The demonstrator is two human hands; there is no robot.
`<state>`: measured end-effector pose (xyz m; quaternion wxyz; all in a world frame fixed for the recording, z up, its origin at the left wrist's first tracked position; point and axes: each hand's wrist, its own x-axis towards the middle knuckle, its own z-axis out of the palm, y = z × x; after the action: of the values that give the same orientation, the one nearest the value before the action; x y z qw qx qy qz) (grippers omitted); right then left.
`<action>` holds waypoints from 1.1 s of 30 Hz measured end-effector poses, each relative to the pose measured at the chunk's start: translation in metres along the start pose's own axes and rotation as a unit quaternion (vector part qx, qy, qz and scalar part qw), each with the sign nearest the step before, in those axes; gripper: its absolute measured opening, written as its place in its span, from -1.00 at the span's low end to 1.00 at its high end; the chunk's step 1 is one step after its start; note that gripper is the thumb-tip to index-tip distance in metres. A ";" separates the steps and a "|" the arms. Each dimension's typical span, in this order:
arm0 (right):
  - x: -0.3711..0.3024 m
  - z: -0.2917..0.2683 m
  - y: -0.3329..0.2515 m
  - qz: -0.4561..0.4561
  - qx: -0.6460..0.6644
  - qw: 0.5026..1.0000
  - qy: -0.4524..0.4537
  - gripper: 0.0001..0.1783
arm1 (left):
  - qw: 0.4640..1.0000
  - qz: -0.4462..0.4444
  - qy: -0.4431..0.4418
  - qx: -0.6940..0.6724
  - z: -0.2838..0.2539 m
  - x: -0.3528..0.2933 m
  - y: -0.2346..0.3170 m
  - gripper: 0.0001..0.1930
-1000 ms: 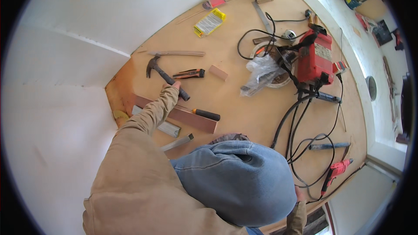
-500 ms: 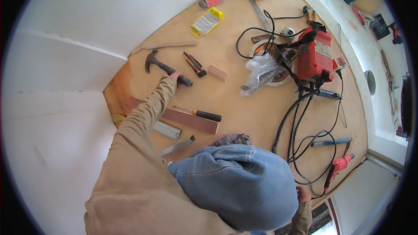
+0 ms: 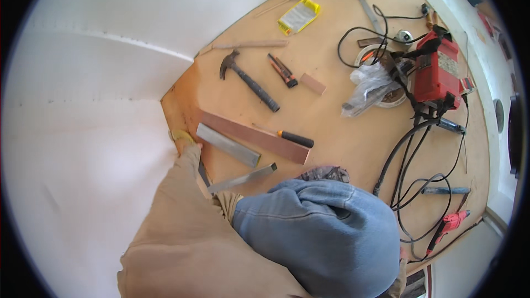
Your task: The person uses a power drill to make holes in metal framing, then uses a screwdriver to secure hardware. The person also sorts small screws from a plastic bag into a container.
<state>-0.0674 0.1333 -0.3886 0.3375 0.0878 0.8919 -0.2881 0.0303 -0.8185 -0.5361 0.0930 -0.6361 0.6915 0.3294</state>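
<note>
My left hand reaches down to the floor's edge by the white wall and is right at a yellow curved item. Its fingers are small and partly hidden, so their grip is unclear. Close to that hand lie a grey metal bar, a long reddish-brown block and a flat metal strip. The claw hammer rests on the floor farther off, untouched. Only a sliver of my right hand shows beside my denim-covered knee; its fingers are hidden.
Around the hammer lie a utility knife, a small pinkish block and a black-handled tool. On the right are a red machine with black cables, a tub under clear plastic, and a red power tool.
My left hand has let go of the hammer, leaving it on the floor, and has moved back toward the wall to the yellow item. The whole view has shifted, too.
</note>
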 end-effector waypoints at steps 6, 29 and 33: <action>0.017 0.018 0.040 -0.053 0.017 0.998 0.017 -0.79 | 0.955 0.005 0.101 0.280 -0.039 0.029 -0.024 -0.20; -0.060 -0.017 -0.072 0.091 -0.036 0.991 0.094 -0.71 | 0.702 0.662 -0.015 0.261 0.088 -0.065 0.370 -0.12; -0.063 -0.007 -0.088 0.086 -0.047 0.992 0.082 -0.70 | 0.643 0.739 0.047 0.193 0.132 -0.166 0.399 -0.22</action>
<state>-0.0544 0.0676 -0.3032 0.2903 0.1714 0.9184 -0.2072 -0.3549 -0.6173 -0.4115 -0.0929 0.1047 0.9832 0.1174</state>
